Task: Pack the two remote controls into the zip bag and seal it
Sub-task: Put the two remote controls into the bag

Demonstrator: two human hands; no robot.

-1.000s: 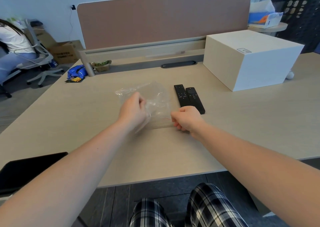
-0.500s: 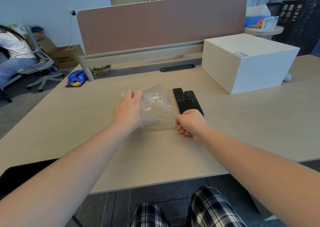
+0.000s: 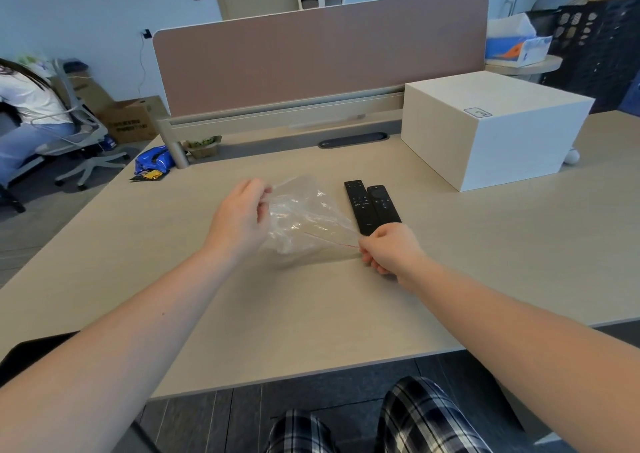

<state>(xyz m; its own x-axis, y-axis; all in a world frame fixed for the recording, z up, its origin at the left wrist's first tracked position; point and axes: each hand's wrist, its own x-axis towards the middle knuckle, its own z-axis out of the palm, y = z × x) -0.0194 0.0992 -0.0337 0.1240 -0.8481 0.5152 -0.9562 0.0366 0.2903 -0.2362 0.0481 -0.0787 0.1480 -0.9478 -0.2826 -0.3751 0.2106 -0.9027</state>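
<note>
A clear, crumpled zip bag with a thin red seal line hangs just above the table, stretched between my hands. My left hand grips its far left edge with the fingers curled on the plastic. My right hand pinches the bag's near right corner at the seal. Two black remote controls lie side by side on the table just beyond my right hand: the left remote and the right remote. My right hand hides their near ends.
A large white box stands at the back right. A brown desk divider closes the far edge. A blue snack packet lies at the far left corner. A dark tablet sits at the near left edge. A person sits far left.
The left hand has moved up and away along the bag's left edge, lifting and spreading the plastic. The right hand has stayed at the corner. The remotes have not moved.
</note>
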